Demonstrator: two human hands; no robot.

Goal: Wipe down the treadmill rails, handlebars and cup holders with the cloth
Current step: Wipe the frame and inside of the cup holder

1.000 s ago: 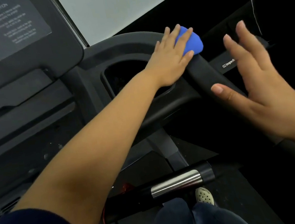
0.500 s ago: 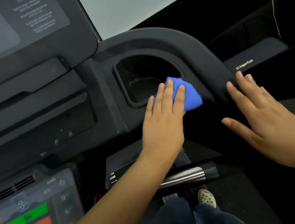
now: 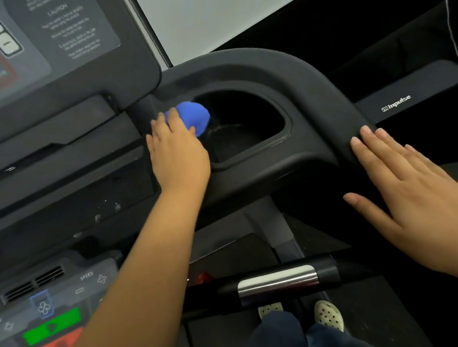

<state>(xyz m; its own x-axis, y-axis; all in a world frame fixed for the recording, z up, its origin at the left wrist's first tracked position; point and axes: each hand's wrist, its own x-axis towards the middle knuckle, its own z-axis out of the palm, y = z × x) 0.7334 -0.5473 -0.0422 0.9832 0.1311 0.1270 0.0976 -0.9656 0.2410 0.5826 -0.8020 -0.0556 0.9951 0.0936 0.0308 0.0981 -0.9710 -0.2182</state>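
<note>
The blue cloth [image 3: 193, 117] sits bunched into a rounded wad on the upper left rim of the cup holder [image 3: 288, 128], with its right edge hanging over the dark well. The left hand [image 3: 178, 156] lies on top of it from the near side. Its fingers are close together and fairly straight, and they press the wad against the black plastic rather than wrapping round it. Motion blur softens the fingertips, and the thumb is out of sight. Most of the cloth pokes out beyond and to the right of those fingers.

The right hand [image 3: 415, 195] holds nothing and is well apart from the cloth, on the far side of the cup holder. It is flat, with the fingers straight and slightly fanned and the thumb stretched out to the left. Its fingertips [image 3: 366, 132] rest on the curved black handlebar [image 3: 312, 86] where that bends down toward the person.

To the left of the cup holder rises the console [image 3: 47, 65]. Below it is a button panel [image 3: 51, 327] with green and red keys. Lower down, a bar with a metal band [image 3: 277, 280] crosses the view, above a pair of pale perforated shoes [image 3: 328, 314].
</note>
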